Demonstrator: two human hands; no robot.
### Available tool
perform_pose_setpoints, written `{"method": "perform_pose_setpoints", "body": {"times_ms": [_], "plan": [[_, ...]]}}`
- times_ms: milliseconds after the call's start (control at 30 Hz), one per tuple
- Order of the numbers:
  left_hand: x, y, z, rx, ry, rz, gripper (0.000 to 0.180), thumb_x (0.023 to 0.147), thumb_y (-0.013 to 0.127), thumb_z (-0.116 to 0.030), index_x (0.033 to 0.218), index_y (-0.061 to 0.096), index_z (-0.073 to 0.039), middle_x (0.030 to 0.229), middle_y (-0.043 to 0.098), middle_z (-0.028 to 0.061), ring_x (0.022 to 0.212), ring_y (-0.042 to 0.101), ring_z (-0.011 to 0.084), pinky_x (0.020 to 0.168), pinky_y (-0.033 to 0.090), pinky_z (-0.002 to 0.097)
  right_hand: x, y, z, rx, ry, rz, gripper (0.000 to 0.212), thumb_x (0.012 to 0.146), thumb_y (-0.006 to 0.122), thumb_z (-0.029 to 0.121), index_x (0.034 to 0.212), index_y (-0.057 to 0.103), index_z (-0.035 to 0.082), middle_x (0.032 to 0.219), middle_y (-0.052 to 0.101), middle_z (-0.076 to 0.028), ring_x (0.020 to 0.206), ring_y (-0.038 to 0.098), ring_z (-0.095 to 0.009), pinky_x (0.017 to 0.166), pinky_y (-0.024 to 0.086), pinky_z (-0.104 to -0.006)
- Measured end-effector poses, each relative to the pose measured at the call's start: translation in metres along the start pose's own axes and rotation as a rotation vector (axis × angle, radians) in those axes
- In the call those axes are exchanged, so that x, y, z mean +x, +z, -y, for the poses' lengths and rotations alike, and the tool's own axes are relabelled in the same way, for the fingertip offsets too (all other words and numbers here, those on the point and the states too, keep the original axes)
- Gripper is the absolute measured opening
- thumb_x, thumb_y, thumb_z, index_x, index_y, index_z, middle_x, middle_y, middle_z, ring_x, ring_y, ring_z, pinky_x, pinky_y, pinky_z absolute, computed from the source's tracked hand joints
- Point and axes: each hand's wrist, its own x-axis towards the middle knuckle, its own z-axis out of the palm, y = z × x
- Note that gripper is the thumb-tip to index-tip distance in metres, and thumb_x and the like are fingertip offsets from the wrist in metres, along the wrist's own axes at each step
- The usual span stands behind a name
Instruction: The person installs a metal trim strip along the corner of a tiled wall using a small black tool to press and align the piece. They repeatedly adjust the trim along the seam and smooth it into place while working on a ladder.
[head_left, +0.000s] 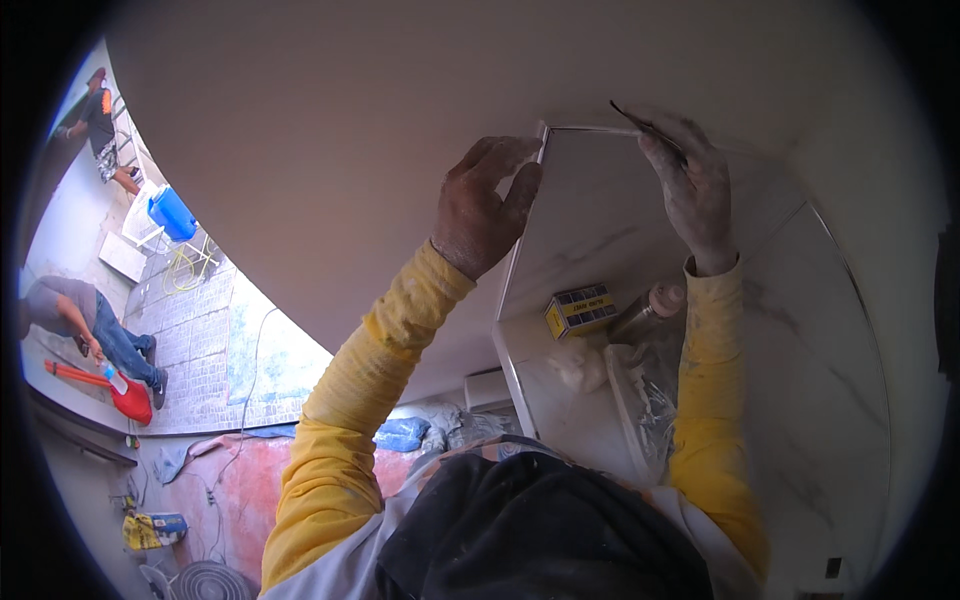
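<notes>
Both hands up at the top corner of the metal trim (590, 128) around the tiled niche. Left hand (485, 205) just left of that corner, fingers half curled, tips touching the trim, gripping nothing. Right hand (692, 190) right of the corner, pinched shut on a thin dark tool (645, 122). Below the corner, on the niche shelf: a yellow box (580, 309), a bottle (650, 310).

Yellow box (580, 309) beside a bottle (650, 308) (pink-capped); blue bucket (172, 212) below.
</notes>
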Motion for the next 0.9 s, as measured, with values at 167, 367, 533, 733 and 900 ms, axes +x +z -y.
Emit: {"method": "perform_pose_setpoints", "body": {"times_ms": [167,367,533,733,900], "plan": [[0.001,0.007,0.017,-0.149,-0.232,0.065,0.029,0.091,0.06,0.002,0.12,0.056,0.004,0.117,0.066,0.0179,0.109,0.067,0.0244,0.093,0.056,0.0337,0.042,0.031,-0.012,-0.664,-0.417,0.333,0.027,0.09,0.067,0.014,0.117,0.07,0.015,0.113,0.07,-0.002,0.111,0.062,-0.02,0.096,0.053,-0.0347],[0.009,-0.008,0.033,-0.264,-0.216,0.222,0.04,0.093,0.055,0.004,0.131,0.043,0.005,0.122,0.063,0.0204,0.116,0.063,0.0276,0.098,0.053,0.0354,0.046,-0.006,-0.026,-0.637,0.169,0.386,0.027,0.089,0.067,0.012,0.115,0.071,0.017,0.111,0.071,-0.001,0.104,0.066,-0.023,0.094,0.054,-0.0364],[0.013,-0.009,0.041,-0.366,-0.135,0.286,0.047,0.093,0.054,0.005,0.137,0.035,0.005,0.128,0.059,0.0227,0.119,0.062,0.0314,0.101,0.053,0.0375,0.037,0.027,-0.008,-0.654,-0.02,0.322,0.026,0.091,0.064,0.014,0.116,0.07,0.016,0.111,0.071,-0.003,0.102,0.067,-0.023,0.093,0.055,-0.0356],[0.015,-0.012,0.048,-0.377,-0.07,0.279,0.052,0.091,0.054,0.004,0.138,0.034,0.004,0.127,0.058,0.0253,0.118,0.062,0.0346,0.102,0.052,0.0407,0.032,0.034,-0.01,-0.784,0.046,0.294,0.029,0.089,0.062,0.007,0.115,0.071,0.016,0.116,0.069,-0.001,0.104,0.066,-0.023,0.094,0.054,-0.0359],[0.019,-0.002,0.045,-0.316,0.022,0.257,0.053,0.092,0.054,0.004,0.14,0.032,0.003,0.129,0.058,0.0236,0.12,0.061,0.0334,0.103,0.052,0.0408,0.022,0.007,-0.04,-0.788,0.051,0.218,0.031,0.087,0.064,0.004,0.114,0.071,0.016,0.119,0.067,0.0,0.107,0.065,-0.021,0.095,0.054,-0.0355]]}}
